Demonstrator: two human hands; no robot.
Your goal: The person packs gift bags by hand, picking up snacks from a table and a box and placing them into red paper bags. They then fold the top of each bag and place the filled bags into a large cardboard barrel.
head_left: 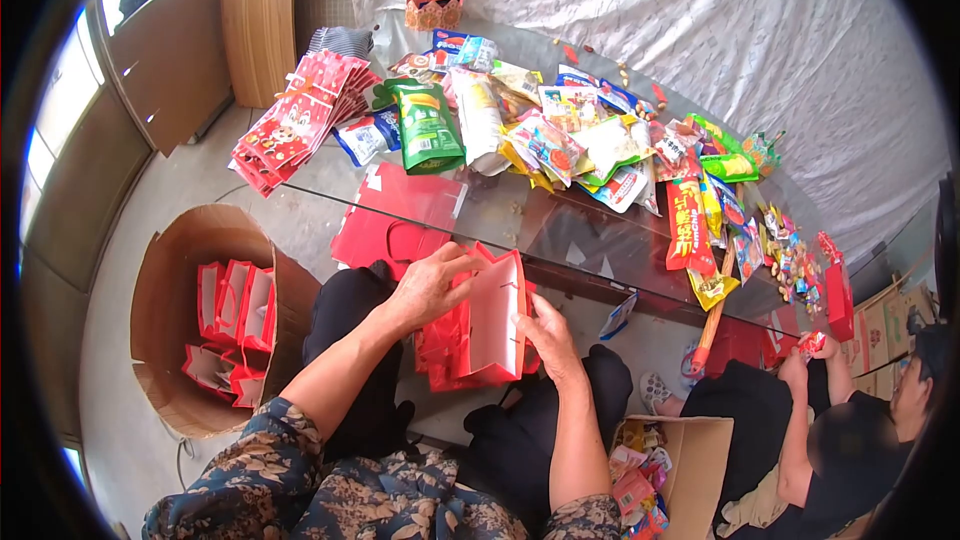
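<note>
An open red paper bag with a white inside stands upright over my lap. My left hand touches its left upper edge with curled fingers. On the opposite side, my right hand pinches the bag's right edge between thumb and fingers. More red bags lie just behind and to the left of it. Flat red packaging shows near the table edge above my left hand.
A glass table bears snack packets and patterned red bags. A cardboard drum at left holds red bags. An open carton holds packets. Another person sits at right.
</note>
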